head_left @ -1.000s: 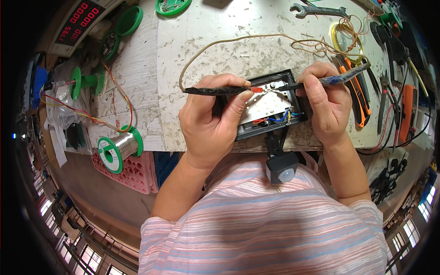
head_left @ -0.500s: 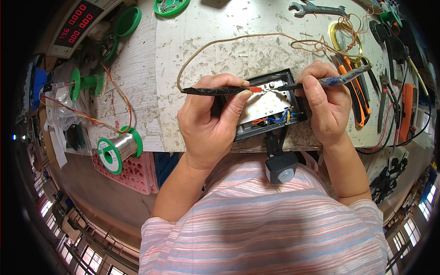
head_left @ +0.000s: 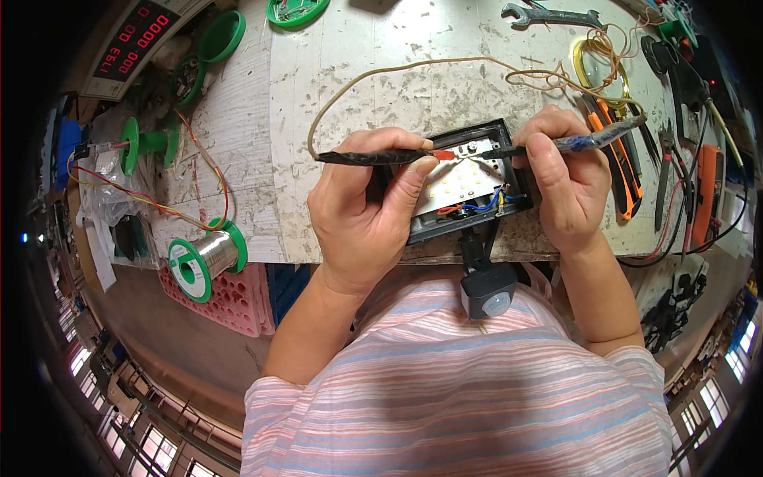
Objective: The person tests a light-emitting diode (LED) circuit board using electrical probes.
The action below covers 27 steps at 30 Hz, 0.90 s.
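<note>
Between my hands lies a black-framed LED floodlight with a white LED board and coloured wires inside. A black motion sensor with a pale dome hangs from its near side, past the table edge. My left hand is closed on a test probe, wrapped in black tape with a red front part. My right hand is closed on a second test probe, black with a blue-taped rear. Both probe tips point inward at the top of the board; whether they touch it is too small to tell.
A solder spool sits at the left table edge above a pink perforated foam block. A digital meter stands far left. On the right lie a utility knife, pliers and a tape roll; a wrench lies behind.
The red digits on the meter's display have changed. My right hand and its probe have shifted very slightly; the left hand and the floodlight look the same.
</note>
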{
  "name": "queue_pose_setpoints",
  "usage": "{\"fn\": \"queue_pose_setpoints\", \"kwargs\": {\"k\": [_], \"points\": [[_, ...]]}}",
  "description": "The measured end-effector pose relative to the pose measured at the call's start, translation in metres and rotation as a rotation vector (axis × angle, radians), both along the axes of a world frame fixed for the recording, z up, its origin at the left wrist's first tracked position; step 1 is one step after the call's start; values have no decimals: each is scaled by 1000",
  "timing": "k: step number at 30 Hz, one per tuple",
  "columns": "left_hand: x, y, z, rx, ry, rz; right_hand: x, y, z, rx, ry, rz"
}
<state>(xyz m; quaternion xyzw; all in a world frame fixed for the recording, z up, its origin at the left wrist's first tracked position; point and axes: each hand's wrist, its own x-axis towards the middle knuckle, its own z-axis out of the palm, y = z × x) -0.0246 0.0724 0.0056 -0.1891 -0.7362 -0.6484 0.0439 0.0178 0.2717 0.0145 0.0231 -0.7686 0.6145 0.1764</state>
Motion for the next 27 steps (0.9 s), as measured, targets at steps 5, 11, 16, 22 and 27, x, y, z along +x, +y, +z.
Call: {"fn": "queue_pose_setpoints", "kwargs": {"k": [5,11,16,22,27], "points": [[0,-1,0,-20,-7,11,0,1,0,9,4,9],[0,-1,0,-16,-18,16,0,1,0,3,3,12],[1,-1,1,-9,-35,11,0,0,0,18,9,3],[2,1,3,23,-80,15,0,0,0,12,7,6],[0,0,1,2,-45,4,0,0,0,13,5,3]]}}
